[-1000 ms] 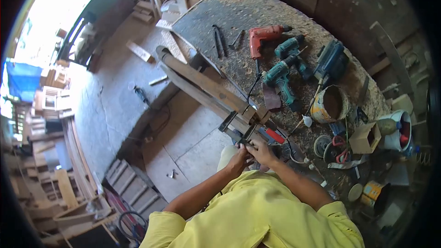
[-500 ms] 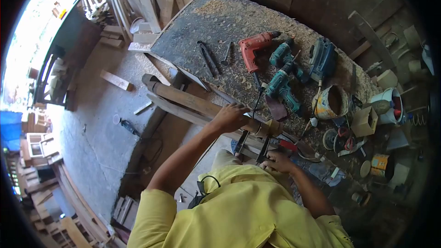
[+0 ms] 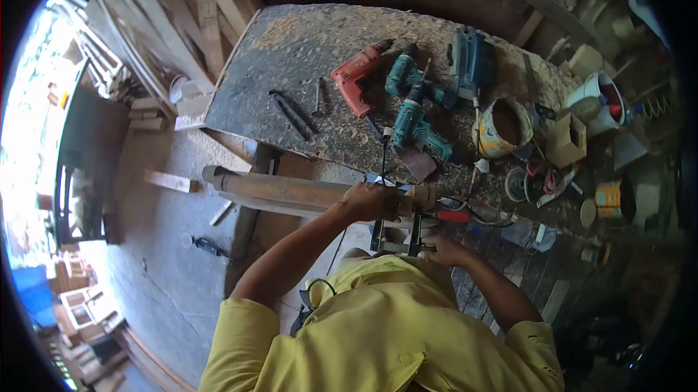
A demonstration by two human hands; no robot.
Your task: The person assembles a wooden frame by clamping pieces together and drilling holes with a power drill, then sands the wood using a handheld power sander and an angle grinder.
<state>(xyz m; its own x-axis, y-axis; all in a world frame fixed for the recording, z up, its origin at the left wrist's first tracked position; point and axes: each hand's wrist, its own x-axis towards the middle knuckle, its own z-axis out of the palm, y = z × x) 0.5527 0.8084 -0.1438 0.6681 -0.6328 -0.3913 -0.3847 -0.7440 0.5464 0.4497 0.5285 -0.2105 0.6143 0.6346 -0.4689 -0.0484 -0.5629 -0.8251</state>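
The wooden beam [image 3: 283, 190] is held level beside the workbench [image 3: 291, 50], long axis running rightward into the clamp [image 3: 415, 232]; it is gripped there by the left hand [image 3: 372, 201], and the clamp's lower end is clasped by the right hand [image 3: 443, 250].

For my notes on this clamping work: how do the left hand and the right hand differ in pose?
The left hand grips the wooden post from above; the right hand sits lower, at the bottom of the clamp. The left arm reaches out; the right arm is bent near the body. Both hands are bare and work at the clamped spot.
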